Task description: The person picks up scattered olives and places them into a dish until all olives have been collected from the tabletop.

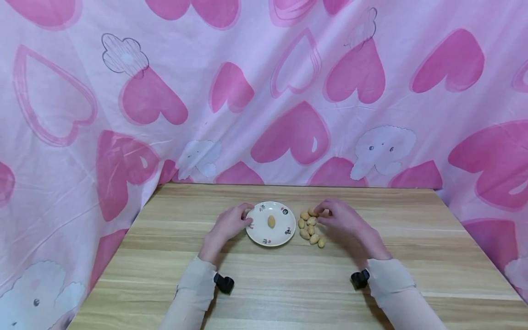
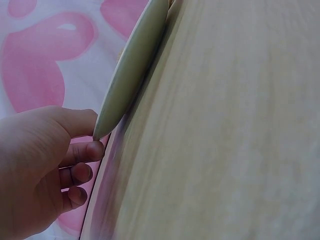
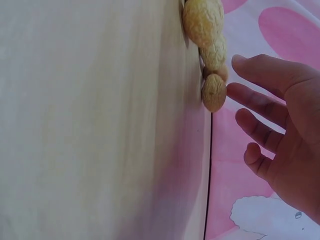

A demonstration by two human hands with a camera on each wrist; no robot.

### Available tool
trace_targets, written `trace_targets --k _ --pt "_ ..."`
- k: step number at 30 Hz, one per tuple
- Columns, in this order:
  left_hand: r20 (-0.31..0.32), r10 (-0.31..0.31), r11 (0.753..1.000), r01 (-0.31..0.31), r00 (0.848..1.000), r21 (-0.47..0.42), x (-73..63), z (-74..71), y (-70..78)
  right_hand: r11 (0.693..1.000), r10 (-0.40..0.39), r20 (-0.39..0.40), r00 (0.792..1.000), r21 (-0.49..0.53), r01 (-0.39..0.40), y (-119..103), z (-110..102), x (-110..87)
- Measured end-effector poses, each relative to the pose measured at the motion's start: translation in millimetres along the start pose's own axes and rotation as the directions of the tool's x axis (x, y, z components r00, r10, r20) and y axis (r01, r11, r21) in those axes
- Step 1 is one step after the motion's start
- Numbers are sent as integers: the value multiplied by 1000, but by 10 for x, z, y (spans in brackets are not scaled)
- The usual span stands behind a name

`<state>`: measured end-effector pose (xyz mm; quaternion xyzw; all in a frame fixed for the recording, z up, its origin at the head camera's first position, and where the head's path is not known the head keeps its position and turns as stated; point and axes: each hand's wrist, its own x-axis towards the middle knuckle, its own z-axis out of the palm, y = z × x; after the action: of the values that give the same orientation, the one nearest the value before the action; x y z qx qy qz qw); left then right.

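Note:
A round white plate (image 1: 280, 233) with small printed figures on its rim sits on the table, one oval tan nut (image 1: 271, 222) in its middle. My left hand (image 1: 231, 222) pinches the plate's left rim between thumb and index finger; the left wrist view shows the plate's pale underside (image 2: 130, 70) there. Right of the plate lies a loose cluster of tan, wrinkled nuts (image 1: 311, 230), perhaps walnuts. Over the far right side of that cluster is my right hand (image 1: 340, 214). Its thumb and fingers (image 3: 255, 100) are apart and bent, close to the nuts, holding none that I can see.
The wood-grain table (image 1: 288, 293) ends at a straight back edge. Behind it and at both sides hangs a pink cloth (image 1: 231, 151) with hearts. Small black devices (image 1: 224, 283) are worn at both wrists, over pale sleeves.

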<state>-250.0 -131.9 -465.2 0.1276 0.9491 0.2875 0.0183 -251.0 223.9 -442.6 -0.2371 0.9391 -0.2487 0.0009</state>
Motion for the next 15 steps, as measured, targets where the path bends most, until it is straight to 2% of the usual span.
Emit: trace_targets --k 8,15 --pt "3 -3 1000 3 1000 -5 3 3 -15 1000 17 27 999 0 -17 65 -11 -14" --pt "3 8 1000 -7 1000 -11 -1 -1 -18 998 63 46 997 0 -63 110 -16 -6"
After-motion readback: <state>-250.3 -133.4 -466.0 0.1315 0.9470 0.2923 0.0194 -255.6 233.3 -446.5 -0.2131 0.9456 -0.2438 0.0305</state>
